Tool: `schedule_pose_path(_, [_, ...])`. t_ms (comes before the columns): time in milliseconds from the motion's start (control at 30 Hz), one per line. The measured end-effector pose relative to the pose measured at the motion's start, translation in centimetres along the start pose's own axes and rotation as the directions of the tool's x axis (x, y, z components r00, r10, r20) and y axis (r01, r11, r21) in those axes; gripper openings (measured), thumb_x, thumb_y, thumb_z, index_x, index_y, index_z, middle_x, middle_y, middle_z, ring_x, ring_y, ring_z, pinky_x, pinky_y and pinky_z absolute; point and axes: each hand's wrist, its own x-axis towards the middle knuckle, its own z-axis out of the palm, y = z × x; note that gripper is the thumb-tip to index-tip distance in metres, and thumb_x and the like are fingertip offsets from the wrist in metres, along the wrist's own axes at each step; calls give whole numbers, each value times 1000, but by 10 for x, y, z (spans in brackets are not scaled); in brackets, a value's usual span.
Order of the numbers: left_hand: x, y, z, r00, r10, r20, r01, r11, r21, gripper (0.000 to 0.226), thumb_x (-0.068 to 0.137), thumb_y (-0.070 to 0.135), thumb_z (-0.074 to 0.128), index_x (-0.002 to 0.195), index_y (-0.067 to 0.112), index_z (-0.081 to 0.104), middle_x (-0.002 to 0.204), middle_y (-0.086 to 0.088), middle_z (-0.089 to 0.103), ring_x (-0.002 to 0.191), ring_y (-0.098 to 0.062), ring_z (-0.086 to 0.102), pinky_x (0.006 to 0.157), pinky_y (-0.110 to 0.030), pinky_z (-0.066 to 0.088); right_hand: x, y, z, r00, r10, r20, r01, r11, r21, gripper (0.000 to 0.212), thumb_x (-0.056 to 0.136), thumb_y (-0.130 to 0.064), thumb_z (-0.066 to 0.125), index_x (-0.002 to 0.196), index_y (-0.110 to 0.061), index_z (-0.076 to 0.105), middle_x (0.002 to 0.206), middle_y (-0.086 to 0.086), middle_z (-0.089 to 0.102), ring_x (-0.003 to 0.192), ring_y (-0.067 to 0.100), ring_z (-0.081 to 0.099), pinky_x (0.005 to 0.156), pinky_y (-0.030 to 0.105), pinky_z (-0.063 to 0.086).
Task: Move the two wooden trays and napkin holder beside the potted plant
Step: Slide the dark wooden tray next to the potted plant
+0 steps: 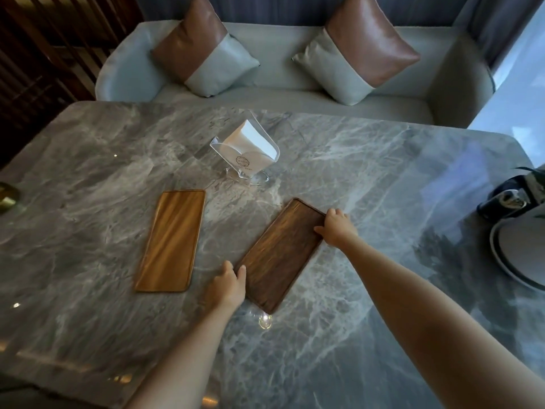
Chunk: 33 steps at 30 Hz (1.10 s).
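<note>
Light wooden tray lay flat on the left of the marble counter, long, shallow-rimmed, honey-coloured with a glossy grain; no hand on it. Judged stiff and fairly light, but low-sided and smooth on polished stone, so likely to slide; best taken at the two short ends or pinched along a long rim.

Left hand rested at the near left corner of the dark wooden tray, fingers curled against the rim in contact. Whether they were fully clenched on the edge could not be told.

Dark tray sat angled just right of the light one, apart from it, walnut-toned with a matte streaked grain. It appeared to be flat on the counter, not yet lifted.

Napkin holder stood upright beyond the trays: clear acrylic on a small clear foot, white napkins inside. Judged light, top-heavy and brittle; grip low on the side walls.

Right hand gripped the dark tray's far right corner, fingers over the rim.

Potted plant showed only partly at the far right edge, well apart from all three items.
</note>
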Motion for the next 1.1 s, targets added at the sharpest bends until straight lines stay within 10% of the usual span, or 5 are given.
schedule_pose_path(433, [8, 23, -14, 999, 18, -46, -16, 999, 34, 37, 97, 38, 28, 113, 10, 46, 114, -21, 58, 103, -38, 57, 82, -41, 45, -23, 23, 3, 979, 202, 38, -205, 946, 250, 48, 87, -31, 61, 123, -4, 44, 131, 22, 45, 120, 35, 46, 98, 42, 44])
schedule_pose_path(667, [26, 83, -16, 986, 167, -28, -165, 984, 60, 37, 96, 37, 32, 114, 9, 48, 116, -23, 57, 108, -39, 55, 89, -43, 46, -56, 74, -5, 941, 338, 26, -315, 842, 438, 22, 92, -25, 53, 91, -4, 46, 112, 21, 59, 87, 28, 53, 63, 29, 36])
schedule_pose_path(900, [29, 173, 7, 898, 431, 84, -439, 886, 151, 38, 94, 38, 36, 121, 13, 47, 123, -24, 56, 113, -40, 53, 94, -44, 43, -106, 134, -3, 842, 536, 62, -457, 649, 608, 21, 93, -19, 51, 79, -3, 48, 87, 17, 55, 88, 34, 62, 73, 39, 47])
schedule_pose_path(1100, [12, 254, 43, 768, 594, 240, -639, 741, 208, 43, 93, 35, 39, 131, 13, 42, 135, -19, 48, 123, -37, 46, 100, -42, 39, -144, 175, 2, 728, 669, 150, -465, 321, 825, 24, 93, -9, 50, 70, -7, 44, 65, 11, 54, 47, 20, 54, 38, 24, 50])
